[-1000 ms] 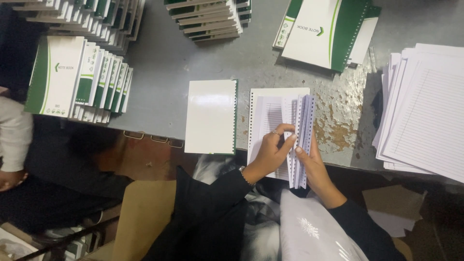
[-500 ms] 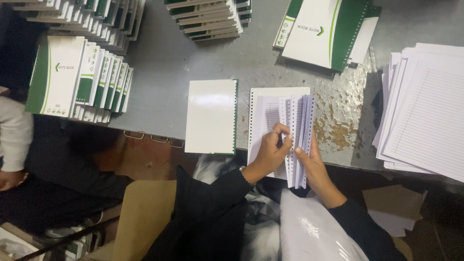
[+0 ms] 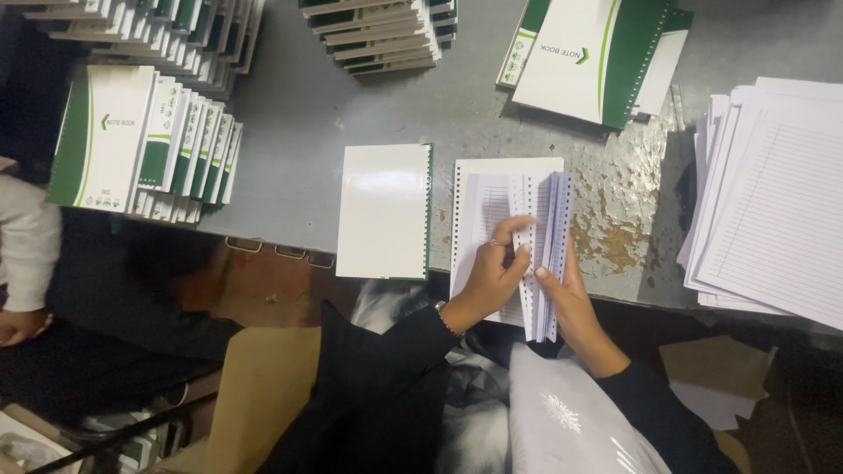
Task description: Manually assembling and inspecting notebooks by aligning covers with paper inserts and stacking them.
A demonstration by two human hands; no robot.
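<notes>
My left hand [image 3: 493,274] pinches the punched white ruled sheets [image 3: 527,230] near the grey metal table [image 3: 299,149] edge; my right hand [image 3: 566,294] grips their standing half beside a white cover [image 3: 384,211].

Green-and-white printed notebook covers [image 3: 597,57] lie at one o'clock on the grey table; more fan out at nine o'clock [image 3: 145,145]. A white plastic bag [image 3: 571,417] sits at six o'clock.

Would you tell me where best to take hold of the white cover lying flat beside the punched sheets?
Probably by the near short edge of the white cover, which overhangs the table edge. Come from below with the left hand, keeping off the punched right edge.
</notes>
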